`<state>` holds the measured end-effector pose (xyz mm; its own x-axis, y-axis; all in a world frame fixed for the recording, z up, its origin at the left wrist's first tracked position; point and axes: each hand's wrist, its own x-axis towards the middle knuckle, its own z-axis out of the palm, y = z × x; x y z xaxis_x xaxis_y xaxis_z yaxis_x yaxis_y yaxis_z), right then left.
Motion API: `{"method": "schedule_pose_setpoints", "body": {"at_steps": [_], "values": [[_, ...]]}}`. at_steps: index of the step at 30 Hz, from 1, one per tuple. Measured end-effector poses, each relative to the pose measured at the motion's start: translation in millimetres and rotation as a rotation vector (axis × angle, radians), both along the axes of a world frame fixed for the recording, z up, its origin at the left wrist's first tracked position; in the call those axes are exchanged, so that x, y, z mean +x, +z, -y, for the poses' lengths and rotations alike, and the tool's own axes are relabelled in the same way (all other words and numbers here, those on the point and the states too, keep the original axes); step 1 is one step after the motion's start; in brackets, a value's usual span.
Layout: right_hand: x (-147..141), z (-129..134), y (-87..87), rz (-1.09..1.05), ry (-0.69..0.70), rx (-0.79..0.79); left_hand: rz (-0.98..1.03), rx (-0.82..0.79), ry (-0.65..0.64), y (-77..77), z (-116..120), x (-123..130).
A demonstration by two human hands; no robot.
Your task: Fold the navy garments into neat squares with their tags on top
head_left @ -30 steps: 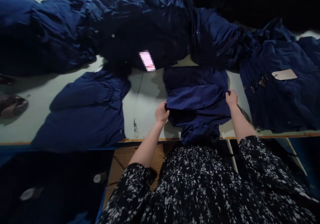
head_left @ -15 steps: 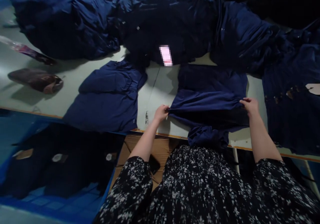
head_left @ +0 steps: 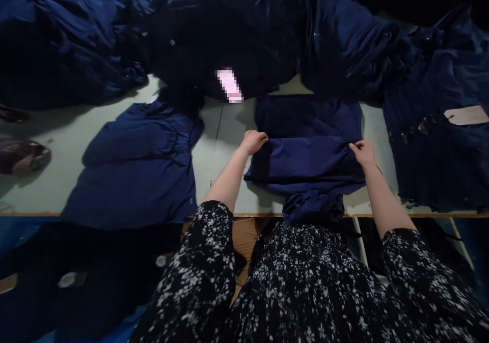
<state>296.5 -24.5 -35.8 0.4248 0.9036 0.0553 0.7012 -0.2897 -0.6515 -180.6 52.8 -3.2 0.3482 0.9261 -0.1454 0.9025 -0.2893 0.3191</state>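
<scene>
Along the front edge of the pale green bench (head_left: pixel 233 119), right of its middle, we find a dark blue soft cloth garment (head_left: pixel 305 162) laid lengthwise toward us, its far end flat on the surface. Across it runs a straight folded ridge, drawn level between the two hands. At its left end, our left hand (head_left: pixel 255 141) has fingertips drawn together, pinching the cloth as far as we can judge; the thumb is mostly hidden. At the right end, our right hand (head_left: pixel 363 153) nips the cloth between thumb and forefinger. Progress, by our reading: the crosswise fold is formed and its front panel fairly smooth, yet not let go. Left undone: the near end, a crumpled bunch (head_left: pixel 313 208) sagging over the front edge, neither flattened nor tucked. Toward the left corner we note a second dark blue garment (head_left: pixel 137 164), lying flat with creases; toward the right corner, another navy garment (head_left: pixel 439 164) bearing a cream card tag (head_left: pixel 466 115). A long navy heap of rumpled cloth (head_left: pixel 248 32) fills the far side.
</scene>
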Motion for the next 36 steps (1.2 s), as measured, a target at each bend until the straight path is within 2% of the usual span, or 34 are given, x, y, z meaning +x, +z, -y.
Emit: {"method": "schedule_pose_setpoints", "body": {"at_steps": [3,5,7,8,10,12,14,18,28,31,33,36], "values": [[0,-1,4.2,0.006,0.022,0.037,-0.114,0.029,0.028,9.4,-1,-4],[-7,4,6.1,0.08,0.033,0.017,-0.117,0.084,0.076,13.6,9,1],[-20,13,7.9,0.198,0.107,-0.012,-0.057,0.19,0.132,14.1,26,16],[-28,18,8.5,0.263,0.178,-0.024,-0.015,0.232,0.13,12.3,36,25],[-45,27,8.0,0.386,0.366,-0.051,0.052,0.244,0.046,4.5,58,44],[-59,33,4.2,0.478,0.526,-0.099,0.066,0.185,-0.035,-7.7,76,59],[-68,37,-2.8,0.533,0.596,-0.164,0.03,0.117,-0.014,-20.8,87,68],[-70,41,-18.2,0.553,0.595,-0.205,-0.063,0.053,0.06,-38.0,87,69],[-71,41,-36.4,0.519,0.519,-0.116,-0.038,0.075,0.118,-52.3,86,66],[-71,36,-36.7,0.498,0.524,-0.113,-0.055,0.04,0.117,-50.1,79,68],[-67,29,-31.6,0.485,0.546,-0.176,-0.075,0.008,0.118,-43.7,77,72],[-51,26,-16.7,0.439,0.658,-0.261,-0.065,0.04,0.139,-30.2,91,83]]}}
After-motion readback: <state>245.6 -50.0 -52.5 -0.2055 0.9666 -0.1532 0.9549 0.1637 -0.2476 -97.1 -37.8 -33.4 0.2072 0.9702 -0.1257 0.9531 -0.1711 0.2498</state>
